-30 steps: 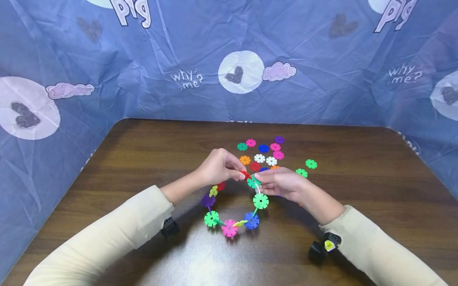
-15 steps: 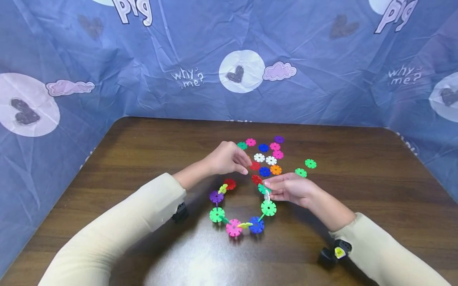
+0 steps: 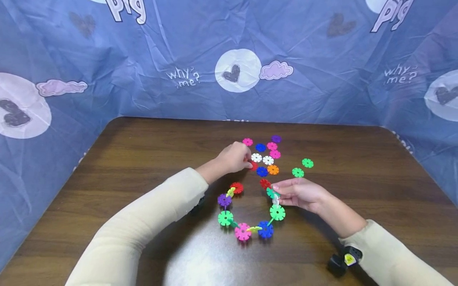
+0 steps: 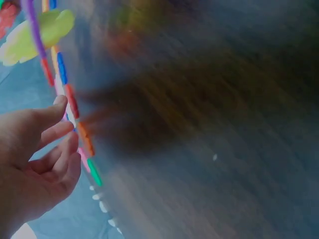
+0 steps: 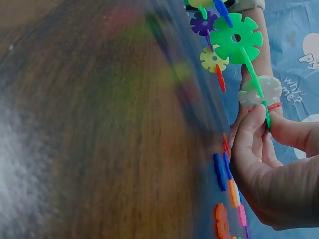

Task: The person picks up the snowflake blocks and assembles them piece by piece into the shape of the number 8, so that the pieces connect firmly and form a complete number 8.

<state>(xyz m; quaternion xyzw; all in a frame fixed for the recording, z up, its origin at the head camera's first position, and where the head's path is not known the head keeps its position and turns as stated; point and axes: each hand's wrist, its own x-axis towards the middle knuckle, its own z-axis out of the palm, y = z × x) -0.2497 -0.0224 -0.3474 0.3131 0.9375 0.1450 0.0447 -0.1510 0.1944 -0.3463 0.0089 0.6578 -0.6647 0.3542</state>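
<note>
A curved chain of interlocking notched flower discs (image 3: 243, 231) has a red disc (image 3: 237, 188) at its left end and another red disc (image 3: 265, 183) at its right end. Between thumb and fingers, my right hand (image 3: 304, 194) pinches the teal disc (image 3: 270, 193) beside that right end. Next to it sit a clear white disc (image 5: 260, 91) and a green disc (image 5: 236, 38). My left hand (image 3: 234, 157) is over the loose discs, fingertips by a flat red disc (image 3: 253, 166). The left wrist view shows its fingers (image 4: 64, 164) loosely bent, with nothing visible between them.
Loose discs lie farther back on the brown table (image 3: 171, 151), among them white (image 3: 268, 160), blue (image 3: 262, 171), orange (image 3: 273, 169) and purple (image 3: 276, 139) ones. Two green discs (image 3: 297, 172) lie to the right. A blue printed cloth (image 3: 179, 47) hangs behind the table.
My left hand has let go of the chain's red end disc and moved back and right to the loose discs. My right hand has shifted slightly right and nearer with the chain.
</note>
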